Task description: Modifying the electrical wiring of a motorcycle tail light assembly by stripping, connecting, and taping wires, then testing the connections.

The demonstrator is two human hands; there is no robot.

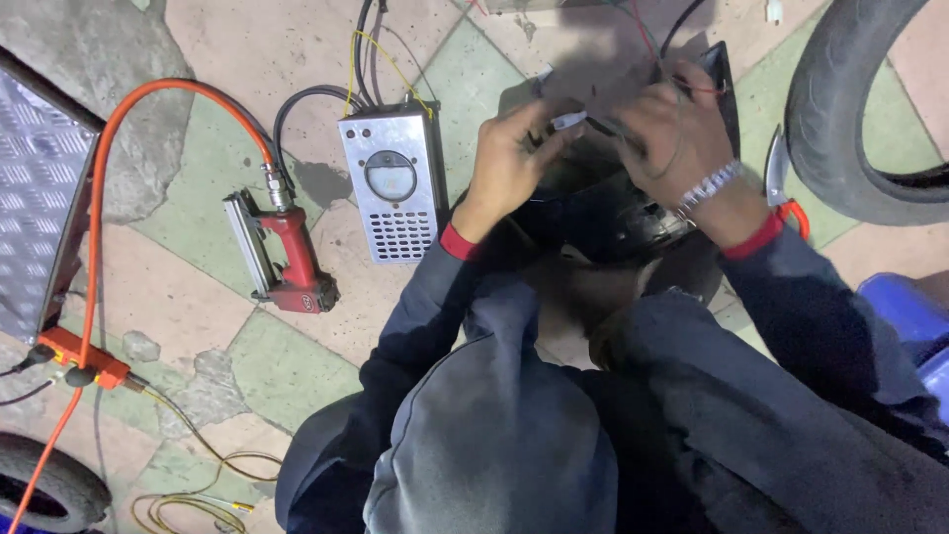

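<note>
My left hand [509,158] pinches a small white plug connector [568,121] at the end of thin wires. My right hand [667,133], with a metal watch band [710,185] on the wrist, grips dark wires right beside that connector. Red and green wires [647,40] run up from the hands. Both hands hover over a black plastic part [593,213] that rests between my knees. My dark sleeves with red cuffs and my lap fill the lower frame.
A silver metal box with a round gauge [393,183] lies left of the hands, with cables at its top. A red air nailer [287,257] on an orange hose [129,109] lies further left. A black tyre [850,99] curves at the right. A blue object [914,316] sits at the right edge.
</note>
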